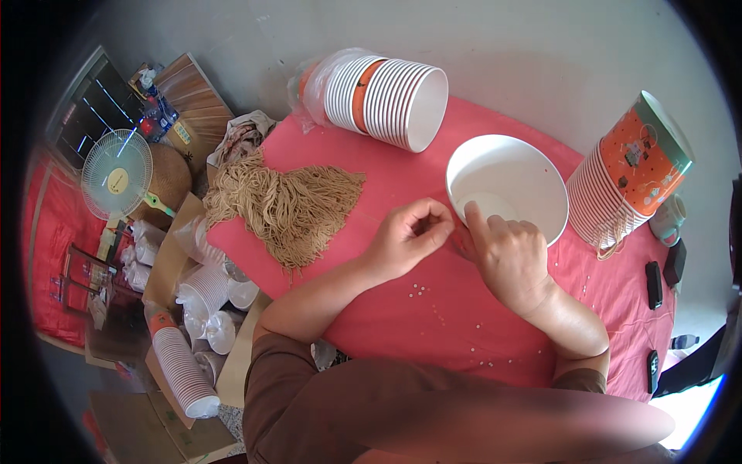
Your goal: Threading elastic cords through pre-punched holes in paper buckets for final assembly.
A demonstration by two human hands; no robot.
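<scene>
A large white paper bucket stands tilted on the table in front of me, its mouth facing up. My right hand is at its near left rim, index finger over the inside and thumb around the outer wall. Just left of that rim, my left hand is closed, thumb and index tips pinched together; whatever they hold is too small to make out. A loose heap of tan cords lies to the left. At the right, nested orange-patterned paper buckets have tan cord handles hanging at their side.
Another bucket stack, partly in clear plastic, lies on its side at the back of the red-covered table. Small white bits dot the cloth. Dark objects lie along the right edge. Left are an open carton of buckets and a fan.
</scene>
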